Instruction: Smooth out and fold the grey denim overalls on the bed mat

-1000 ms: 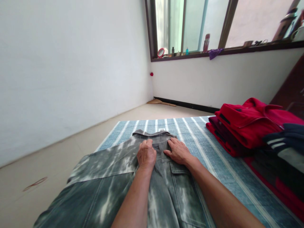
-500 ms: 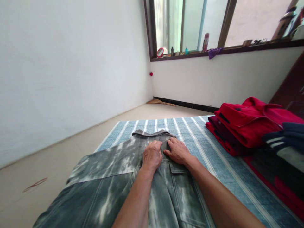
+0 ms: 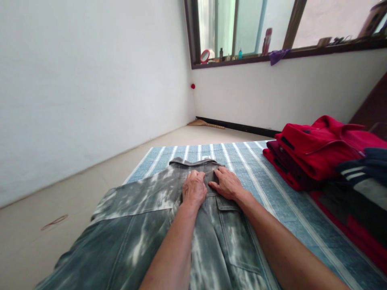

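A grey-green jacket (image 3: 145, 225) with whitish tie-dye streaks lies spread out in front of me, its collar (image 3: 193, 162) pointing away. Its left part reaches out toward the bed's edge, and a flap pocket (image 3: 228, 204) shows on the right. My left hand (image 3: 194, 187) is closed on the cloth just below the collar, fingers curled into it. Beside it, my right hand (image 3: 226, 183) rests on the jacket near the right shoulder, thumb apart from the fingers. The cloth beneath both palms is hidden.
Under the jacket is a blue sheet with white stripes (image 3: 263, 197). Folded red clothes (image 3: 326, 149) are stacked at the right, with a navy and grey garment (image 3: 365, 177) against them. A thin reddish loop (image 3: 54, 222) lies on the floor at left. Small items line the windowsill (image 3: 236, 61).
The camera view has shifted slightly, so the window and sheet sit a little higher. Both hands keep nearly the same place and pose on the jacket.
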A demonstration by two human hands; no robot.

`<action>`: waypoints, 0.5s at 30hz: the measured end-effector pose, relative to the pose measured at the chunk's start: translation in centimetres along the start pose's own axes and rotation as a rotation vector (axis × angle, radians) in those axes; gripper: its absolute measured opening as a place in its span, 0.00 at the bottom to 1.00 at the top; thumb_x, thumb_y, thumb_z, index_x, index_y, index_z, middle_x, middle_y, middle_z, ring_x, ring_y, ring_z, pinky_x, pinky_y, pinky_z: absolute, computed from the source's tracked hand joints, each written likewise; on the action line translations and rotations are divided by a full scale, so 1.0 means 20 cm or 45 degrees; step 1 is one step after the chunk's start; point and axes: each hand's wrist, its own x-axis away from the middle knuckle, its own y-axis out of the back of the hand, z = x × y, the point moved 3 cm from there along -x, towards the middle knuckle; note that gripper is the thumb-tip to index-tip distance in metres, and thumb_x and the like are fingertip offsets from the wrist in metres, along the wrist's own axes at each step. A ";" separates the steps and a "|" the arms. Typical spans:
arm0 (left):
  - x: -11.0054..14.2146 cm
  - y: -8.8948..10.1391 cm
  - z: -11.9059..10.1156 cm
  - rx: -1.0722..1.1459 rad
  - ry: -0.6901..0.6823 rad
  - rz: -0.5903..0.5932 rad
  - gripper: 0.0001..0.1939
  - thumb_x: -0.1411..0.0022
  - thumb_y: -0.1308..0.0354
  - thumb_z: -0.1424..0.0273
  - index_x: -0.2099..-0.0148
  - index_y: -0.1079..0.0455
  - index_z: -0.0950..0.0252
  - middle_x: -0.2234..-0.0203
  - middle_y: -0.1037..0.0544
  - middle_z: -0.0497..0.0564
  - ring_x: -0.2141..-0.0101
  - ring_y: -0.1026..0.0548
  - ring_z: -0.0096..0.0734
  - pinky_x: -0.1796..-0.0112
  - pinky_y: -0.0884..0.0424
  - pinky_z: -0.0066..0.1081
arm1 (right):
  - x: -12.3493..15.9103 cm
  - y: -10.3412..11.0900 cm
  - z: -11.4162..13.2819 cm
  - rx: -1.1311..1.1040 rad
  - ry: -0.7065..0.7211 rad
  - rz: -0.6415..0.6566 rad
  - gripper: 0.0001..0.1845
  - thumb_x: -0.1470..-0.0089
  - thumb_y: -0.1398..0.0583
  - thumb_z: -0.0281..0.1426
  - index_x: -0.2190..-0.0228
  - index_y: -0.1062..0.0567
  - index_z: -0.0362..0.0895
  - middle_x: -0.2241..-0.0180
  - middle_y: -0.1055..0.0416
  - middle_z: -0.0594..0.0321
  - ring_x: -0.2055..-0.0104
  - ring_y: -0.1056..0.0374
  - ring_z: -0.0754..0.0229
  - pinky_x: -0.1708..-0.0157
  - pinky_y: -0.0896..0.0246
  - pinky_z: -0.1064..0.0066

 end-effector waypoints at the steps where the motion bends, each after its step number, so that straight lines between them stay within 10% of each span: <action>1: 0.00 0.00 0.00 0.002 0.001 -0.006 0.16 0.40 0.51 0.77 0.52 0.30 0.60 0.60 0.28 0.52 0.57 0.31 0.37 0.57 0.34 0.31 | 0.00 0.00 0.00 -0.001 -0.003 -0.002 0.19 0.42 0.46 0.44 0.57 0.32 0.42 0.52 0.36 0.52 0.48 0.42 0.51 0.51 0.47 0.61; 15: 0.00 -0.01 -0.01 -0.001 0.002 -0.037 0.11 0.39 0.47 0.67 0.55 0.29 0.62 0.60 0.28 0.54 0.58 0.30 0.39 0.58 0.33 0.33 | 0.00 -0.01 -0.03 0.000 0.008 -0.014 0.22 0.40 0.49 0.47 0.56 0.31 0.43 0.53 0.34 0.54 0.48 0.41 0.53 0.50 0.48 0.64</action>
